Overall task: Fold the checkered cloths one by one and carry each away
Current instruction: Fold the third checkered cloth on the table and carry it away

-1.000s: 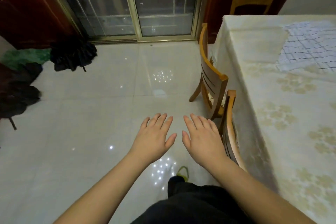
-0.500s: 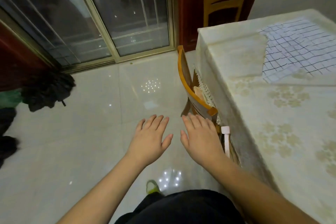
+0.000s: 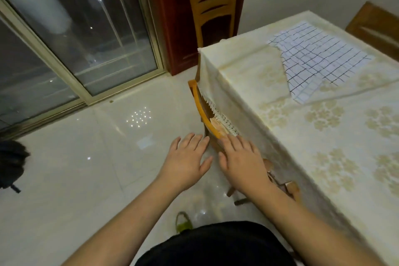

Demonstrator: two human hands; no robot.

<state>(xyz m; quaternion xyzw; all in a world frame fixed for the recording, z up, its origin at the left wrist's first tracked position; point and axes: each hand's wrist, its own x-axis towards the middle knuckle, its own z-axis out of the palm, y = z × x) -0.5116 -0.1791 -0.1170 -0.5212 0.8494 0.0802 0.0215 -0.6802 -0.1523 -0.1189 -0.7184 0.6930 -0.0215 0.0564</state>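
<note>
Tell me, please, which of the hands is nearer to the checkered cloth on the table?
The right hand. It is held out flat beside the table's near edge, below and left of the checkered cloth in the picture. The left hand is over the floor, farther left. Neither touches it.

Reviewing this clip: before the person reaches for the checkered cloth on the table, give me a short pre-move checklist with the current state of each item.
1. Left hand free, fingers straight, no grip on anything: ok.
2. Right hand free, fingers straight: ok.
3. Checkered cloth lies on the table, nothing resting on it: ok.
4. Cloth already folded: not ok; it lies spread, one near corner turned over.
5. Hands over the table: not ok; both hover beside it, above the floor and a wooden chair.
6. More cloths waiting: cannot tell.
</note>
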